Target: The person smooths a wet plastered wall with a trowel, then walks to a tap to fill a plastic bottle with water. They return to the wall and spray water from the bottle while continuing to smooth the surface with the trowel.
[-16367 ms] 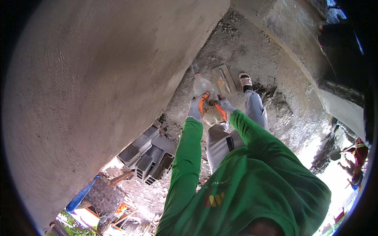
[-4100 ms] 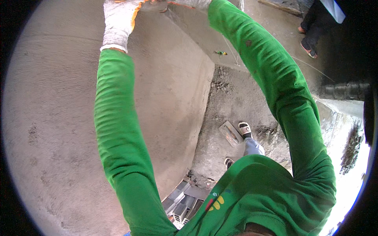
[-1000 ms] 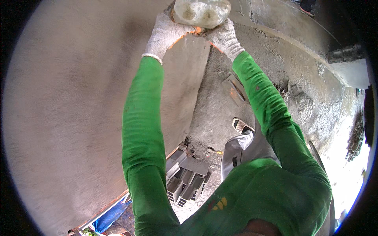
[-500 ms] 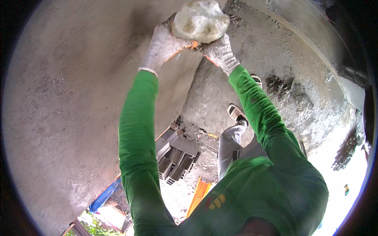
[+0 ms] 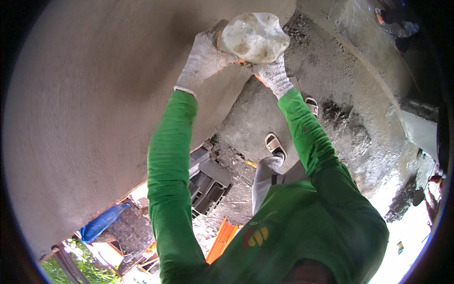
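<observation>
While I stand against the plastered wall, my left hand in its knit glove grips one lumpy pale bag from the left, raised high against the wall's edge. My right hand, gloved too, clasps the bag from below. Down on the ground lie a stack of grey blocks and my two sandals.

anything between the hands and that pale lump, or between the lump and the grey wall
Nothing visible. Both gloved hands, left hand and right hand, grip the pale lump directly, held right against the plastered wall.
</observation>
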